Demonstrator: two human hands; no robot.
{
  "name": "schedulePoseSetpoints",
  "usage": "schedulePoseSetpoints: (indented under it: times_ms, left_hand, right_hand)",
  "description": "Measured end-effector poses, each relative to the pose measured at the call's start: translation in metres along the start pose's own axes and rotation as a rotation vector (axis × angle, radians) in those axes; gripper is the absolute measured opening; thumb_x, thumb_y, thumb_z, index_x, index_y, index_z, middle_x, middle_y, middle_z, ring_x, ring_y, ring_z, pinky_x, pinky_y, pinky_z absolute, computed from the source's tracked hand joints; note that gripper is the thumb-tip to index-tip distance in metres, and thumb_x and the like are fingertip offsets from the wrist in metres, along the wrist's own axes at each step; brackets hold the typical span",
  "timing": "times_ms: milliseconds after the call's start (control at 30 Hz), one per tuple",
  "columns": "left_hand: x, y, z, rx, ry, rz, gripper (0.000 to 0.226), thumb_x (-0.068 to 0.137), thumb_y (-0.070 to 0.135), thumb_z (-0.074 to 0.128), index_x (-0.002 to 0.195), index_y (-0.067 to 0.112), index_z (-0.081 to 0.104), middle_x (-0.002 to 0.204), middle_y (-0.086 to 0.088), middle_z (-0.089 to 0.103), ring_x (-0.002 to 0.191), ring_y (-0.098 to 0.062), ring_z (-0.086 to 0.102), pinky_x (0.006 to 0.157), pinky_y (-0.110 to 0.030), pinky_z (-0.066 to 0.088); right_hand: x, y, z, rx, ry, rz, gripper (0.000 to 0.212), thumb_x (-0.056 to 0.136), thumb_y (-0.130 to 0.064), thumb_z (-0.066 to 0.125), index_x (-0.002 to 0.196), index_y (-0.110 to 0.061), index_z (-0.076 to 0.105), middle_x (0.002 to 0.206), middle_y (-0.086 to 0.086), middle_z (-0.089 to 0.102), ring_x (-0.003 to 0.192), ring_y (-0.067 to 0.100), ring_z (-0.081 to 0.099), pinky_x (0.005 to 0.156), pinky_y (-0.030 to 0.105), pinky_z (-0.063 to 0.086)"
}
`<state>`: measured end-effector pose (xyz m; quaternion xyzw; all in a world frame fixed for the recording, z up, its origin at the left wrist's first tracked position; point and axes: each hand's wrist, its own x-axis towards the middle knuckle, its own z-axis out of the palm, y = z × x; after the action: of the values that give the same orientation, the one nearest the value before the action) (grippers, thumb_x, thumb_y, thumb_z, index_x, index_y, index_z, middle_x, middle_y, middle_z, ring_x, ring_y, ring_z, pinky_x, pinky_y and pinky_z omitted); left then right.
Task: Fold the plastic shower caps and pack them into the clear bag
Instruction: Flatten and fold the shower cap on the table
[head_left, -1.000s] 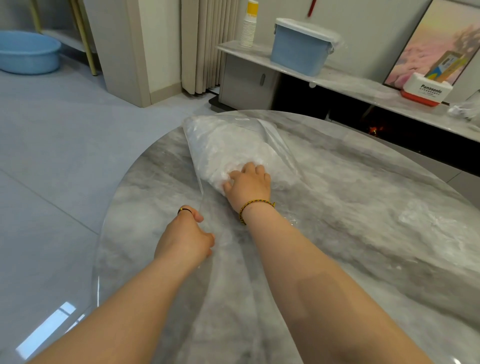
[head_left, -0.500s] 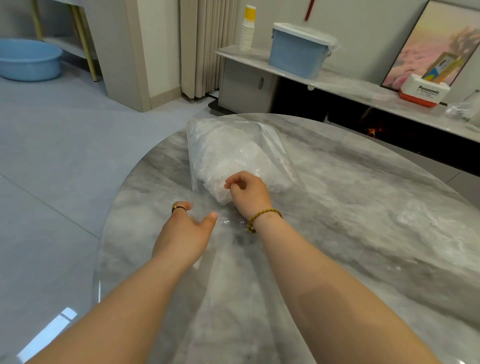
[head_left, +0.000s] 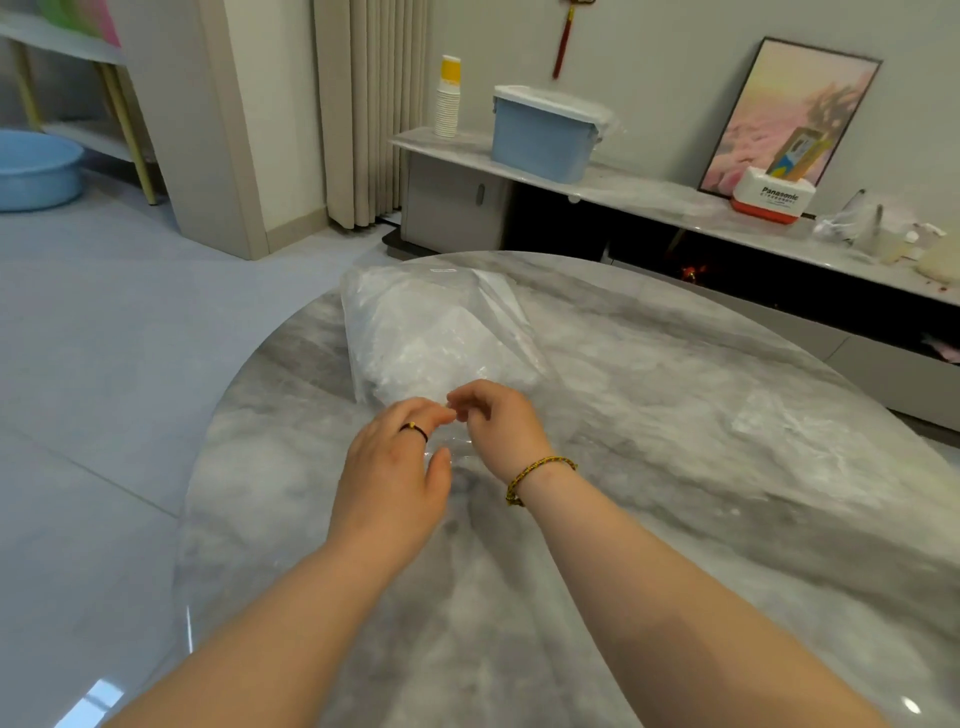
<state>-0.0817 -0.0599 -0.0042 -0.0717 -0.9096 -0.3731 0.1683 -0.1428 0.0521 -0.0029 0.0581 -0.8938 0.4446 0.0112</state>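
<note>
Toward the far left edge of the round marble tabletop (head_left: 675, 519) lies the clear bag (head_left: 410, 301), stuffed with a white crumpled mass of shower caps (head_left: 441, 348) and resting on its side, its closed end pointing to the far edge and its loose end pointing to the near edge. Both hands meet at that loose end. The right hand (head_left: 498, 426), with a braided bracelet (head_left: 535, 470) on its wrist, has its fingers curled and pinches the thin film of the bag just at the opening. The left hand (head_left: 389, 478), with a dark ring (head_left: 414, 429) on one finger, reaches across so that its fingertips touch those of the right hand; its thumb stands apart below them, with a glint of film beside it, but I cannot tell whether this hand has hold of the film or only touches it. A pale crinkled patch shows toward the right edge of the tabletop, and it is too faint to say whether it is plastic or marble veining. Beyond the tabletop, a low sideboard (head_left: 649, 195) carries a stack of paper cups (head_left: 448, 104), a blue lidded bin (head_left: 540, 140), a white and red box (head_left: 769, 200) and a framed picture (head_left: 789, 114) leaning on the wall. A blue basin (head_left: 36, 169) sits on the floor at the far left.
</note>
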Motion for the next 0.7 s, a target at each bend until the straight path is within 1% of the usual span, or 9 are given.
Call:
schedulePoseSetpoints:
  times_ms: [100,200,267,333,400,433,533,633,700]
  left_hand:
    - [-0.009,0.002,0.008,0.047,-0.078,0.092,0.031,0.092,0.019,0.044,0.118,0.014,0.061,0.123,0.003,0.056,0.114,-0.018,0.051,0.088,-0.014,0.029]
    - [-0.018,0.007,0.021,0.120,-0.227,0.219,0.039,0.077,0.031,0.038,0.092,0.016,0.071,0.096,0.002,0.069,0.083,-0.018,0.068,0.069,-0.023,0.050]
    - [-0.023,0.008,0.031,0.200,-0.274,0.283,0.037,0.074,0.031,0.038,0.082,0.017,0.072,0.084,0.005,0.071,0.069,-0.015,0.069,0.057,-0.024,0.052]
    - [-0.029,0.011,0.041,0.269,-0.367,0.332,0.039,0.073,0.034,0.038,0.081,0.019,0.073,0.083,0.007,0.071,0.066,-0.012,0.069,0.055,-0.023,0.053]
    - [-0.038,0.011,0.051,0.345,-0.452,0.373,0.041,0.072,0.038,0.037,0.082,0.022,0.073,0.084,0.008,0.071,0.074,-0.011,0.068,0.061,-0.019,0.052]
    - [-0.041,0.010,0.058,0.380,-0.479,0.402,0.043,0.071,0.041,0.037,0.083,0.022,0.073,0.087,0.008,0.071,0.083,-0.011,0.065,0.071,-0.020,0.049]
    - [-0.043,0.008,0.069,0.452,-0.541,0.361,0.048,0.080,0.047,0.035,0.091,0.020,0.073,0.095,0.003,0.071,0.098,-0.013,0.058,0.084,-0.024,0.033]
    - [-0.040,0.008,0.075,0.487,-0.536,0.330,0.068,0.098,0.049,0.011,0.093,0.019,0.072,0.100,0.002,0.071,0.096,-0.014,0.066,0.088,-0.025,0.030]
    - [-0.037,0.010,0.075,0.488,-0.514,0.339,0.072,0.097,0.050,0.007,0.095,0.018,0.071,0.102,0.000,0.070,0.105,-0.013,0.055,0.096,-0.024,0.025]
  right_hand:
    - [-0.022,0.006,-0.025,-0.104,0.060,-0.026,0.034,0.087,0.007,0.037,0.106,-0.002,0.064,0.107,0.010,0.067,0.097,0.016,0.059,0.082,0.016,0.040]
    - [-0.045,0.025,-0.061,-0.348,0.110,-0.048,0.032,0.088,0.003,0.042,0.111,-0.005,0.063,0.114,0.008,0.065,0.109,0.022,0.056,0.086,0.021,0.036]
    - [-0.059,0.041,-0.088,-0.463,0.187,-0.022,0.030,0.090,0.000,0.043,0.112,-0.004,0.062,0.116,0.008,0.063,0.112,0.024,0.053,0.088,0.025,0.036]
    - [-0.072,0.060,-0.113,-0.514,0.276,0.034,0.029,0.092,-0.002,0.041,0.114,-0.003,0.061,0.116,0.009,0.062,0.111,0.023,0.052,0.087,0.025,0.036]
    - [-0.080,0.083,-0.135,-0.584,0.301,0.120,0.031,0.093,-0.003,0.039,0.118,-0.005,0.058,0.121,0.008,0.058,0.115,0.021,0.048,0.089,0.024,0.036]
    - [-0.084,0.096,-0.144,-0.640,0.280,0.174,0.033,0.094,-0.003,0.038,0.122,-0.007,0.056,0.127,0.007,0.053,0.119,0.021,0.044,0.092,0.024,0.034]
    - [-0.090,0.127,-0.170,-0.890,0.162,0.339,0.043,0.092,-0.002,0.039,0.134,-0.013,0.042,0.151,0.009,0.021,0.137,0.025,0.020,0.107,0.027,0.022]
    - [-0.087,0.148,-0.192,-1.123,0.118,0.412,0.055,0.089,0.000,0.042,0.139,-0.013,0.027,0.154,0.012,0.000,0.141,0.029,0.007,0.112,0.033,0.017]
    - [-0.075,0.159,-0.200,-1.136,0.178,0.472,0.061,0.091,-0.002,0.040,0.144,-0.012,0.012,0.155,0.012,-0.001,0.142,0.030,0.005,0.113,0.035,0.016]
